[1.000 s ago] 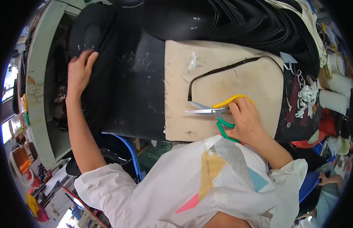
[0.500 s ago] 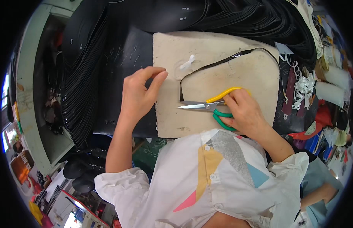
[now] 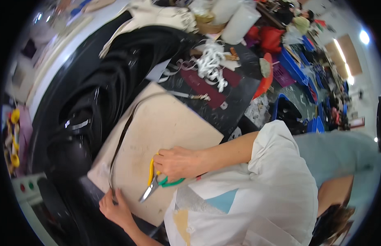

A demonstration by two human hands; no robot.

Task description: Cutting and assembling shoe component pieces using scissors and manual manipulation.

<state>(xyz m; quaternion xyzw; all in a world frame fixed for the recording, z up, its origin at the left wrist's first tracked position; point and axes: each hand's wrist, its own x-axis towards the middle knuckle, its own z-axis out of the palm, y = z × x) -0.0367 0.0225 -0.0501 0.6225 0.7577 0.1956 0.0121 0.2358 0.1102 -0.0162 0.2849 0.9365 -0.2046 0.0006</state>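
My right hand (image 3: 180, 163) is closed around the handles of a pair of scissors (image 3: 148, 190), one handle yellow and the other green. The blades point down and left over a beige board (image 3: 178, 123). A thin, glossy black strip (image 3: 124, 133) curves along the board's left part toward its far corner. At the near end of that strip, my left hand (image 3: 119, 211) has thumb and fingers closed on it, by the board's lower left edge. The scissor tips are apart from the strip.
Stacked black sheets (image 3: 129, 57) lie beyond the board on the left. Tangled white ribbon (image 3: 211, 61) rests over maroon pieces (image 3: 198, 86) on the black tabletop. Blue crates (image 3: 295, 65) stand farther right. Another person's grey-blue clothing (image 3: 334, 156) is close at right.
The view has swung to the right, tilting the board in the picture. My left hand, empty before, now grips the strip's near end. The scissors stay in my right hand.
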